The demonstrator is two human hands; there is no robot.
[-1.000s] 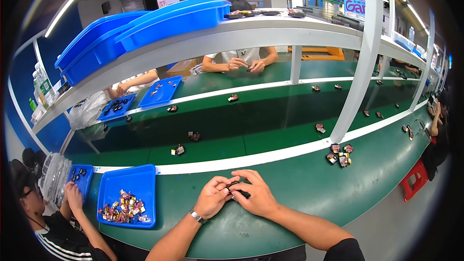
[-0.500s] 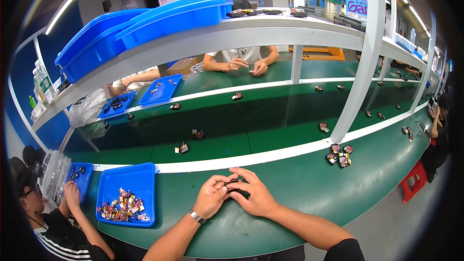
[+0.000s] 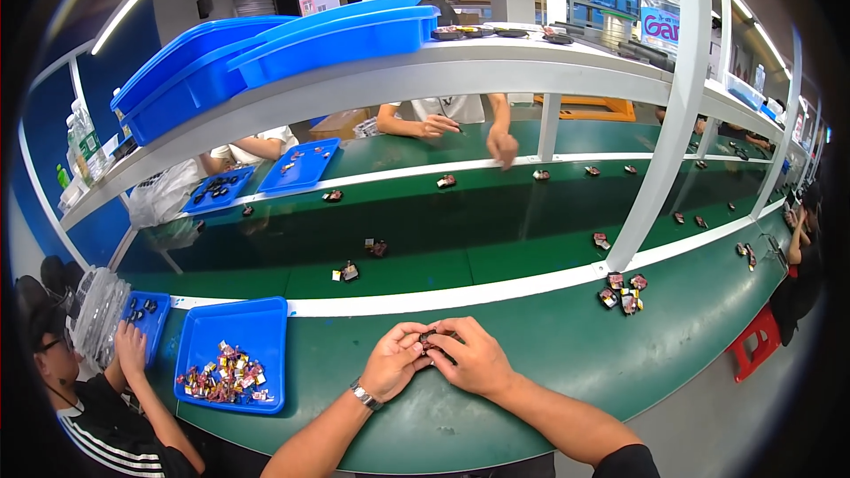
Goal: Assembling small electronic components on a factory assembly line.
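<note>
1. Left hand (image 3: pixel 394 365), a metal watch (image 3: pixel 365 395) on its wrist, pinches a small black part (image 3: pixel 428 342) between thumb and fingers; much of the part is hidden by the fingers.
2. Right hand (image 3: pixel 475 359) meets it from the other side, thumb and fingertips closed on the same part, just above the green table (image 3: pixel 549 372) near its middle.
3. To the left on the table sits a blue tray (image 3: pixel 239 323) with a heap of small red, white and yellow pieces (image 3: pixel 226 378) in it.
4. Beyond that tray's left side, a co-worker's hand (image 3: pixel 133 350) is raised beside a smaller blue tray (image 3: pixel 162 319) of black parts.
5. Right of the hands, well apart, a cluster of small parts (image 3: pixel 629 299) lies by the white rail (image 3: pixel 407 304).
6. Past the rail, similar pieces lie scattered on a dark green strip (image 3: pixel 496 252).
7. Across it, another person's hand (image 3: pixel 503 149) hangs above the far rail.
8. Overhead, a pale shelf (image 3: pixel 531 67) bears stacked blue trays (image 3: pixel 336 42).
</note>
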